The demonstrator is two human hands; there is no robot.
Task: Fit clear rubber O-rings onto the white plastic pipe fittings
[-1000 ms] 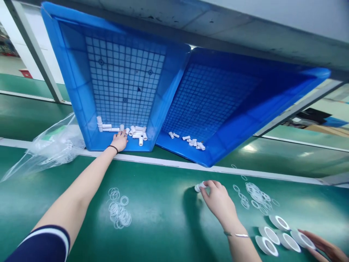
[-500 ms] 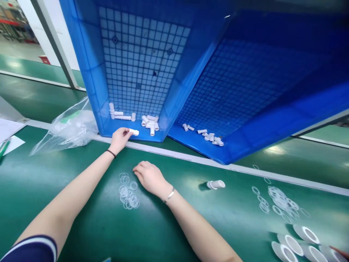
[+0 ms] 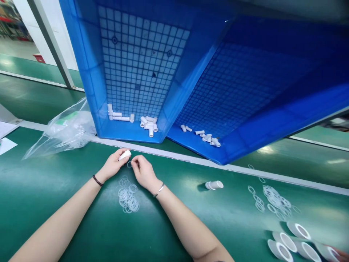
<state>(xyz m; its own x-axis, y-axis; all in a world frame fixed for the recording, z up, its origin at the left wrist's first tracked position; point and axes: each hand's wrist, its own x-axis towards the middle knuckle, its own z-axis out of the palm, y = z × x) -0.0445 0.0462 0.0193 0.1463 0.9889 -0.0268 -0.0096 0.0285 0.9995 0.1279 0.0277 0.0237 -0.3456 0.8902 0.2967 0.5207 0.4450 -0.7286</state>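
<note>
My left hand [image 3: 112,166] is closed around a short white plastic pipe fitting [image 3: 124,155], whose collared end points up and right. Close beside it, my right hand [image 3: 145,172] pinches a thin translucent ring [image 3: 128,165] between thumb and forefinger. The ring hangs just below the fitting, apart from it as far as I can see. Under both hands a loose pile of similar rings [image 3: 128,199] lies on the green table [image 3: 89,233]. Right of my right hand, another white fitting [image 3: 215,185] rests on the table.
Two blue crates [image 3: 131,135] [image 3: 199,152] lean on their sides at the back, white fittings [image 3: 149,125] inside. A clear plastic bag [image 3: 68,131] lies left. To the right are more rings [image 3: 275,200] and several wide white tubes [image 3: 283,242], with another person's fingers [image 3: 342,253] there.
My left hand has brought the fitting from the left crate's edge down toward my right hand. My right hand has moved slightly up and left and now shows a ring in its fingertips.
</note>
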